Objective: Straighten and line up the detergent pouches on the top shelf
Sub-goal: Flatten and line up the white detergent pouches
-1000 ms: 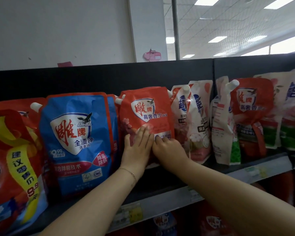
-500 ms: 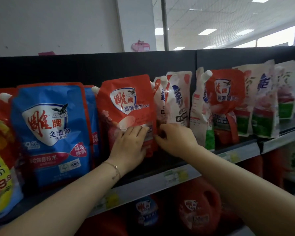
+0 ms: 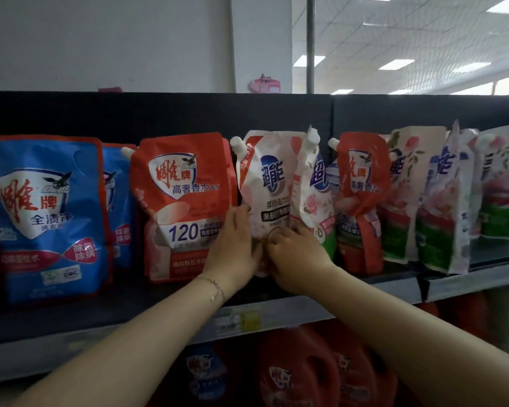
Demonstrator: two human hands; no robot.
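Shelving runs the width of the view. The top shelf [image 3: 71, 318] has a grey front rail with a yellow price tag [image 3: 249, 321], a black back panel [image 3: 159, 113] stands behind it, and red jugs [image 3: 297, 373] sit on the level below.

At the left stand a blue pouch [image 3: 44, 218], a second blue pouch [image 3: 119, 198] half hidden behind it, and a red pouch [image 3: 182, 198], all facing forward and fairly upright. At the right a tilted white pouch [image 3: 315, 198] leans across and overlaps a slumped red pouch [image 3: 362, 195] that is folded at its middle. Beyond these, floral white-and-green pouches [image 3: 441, 207] are turned partly sideways and pressed together.

All are soft glossy film, creased and dented, with a white screw spout at a top corner.

The white pouch [image 3: 269, 183] stands mid-shelf between the red pouch and the tilted one, upright with its blue logo facing out. The left hand [image 3: 235, 248], a thin bracelet [image 3: 215, 289] at its wrist, holds the pouch's left edge, with fingers reaching up beside the red pouch and the thumb at the front. The right hand [image 3: 294, 259] pinches its lower part with curled fingers.
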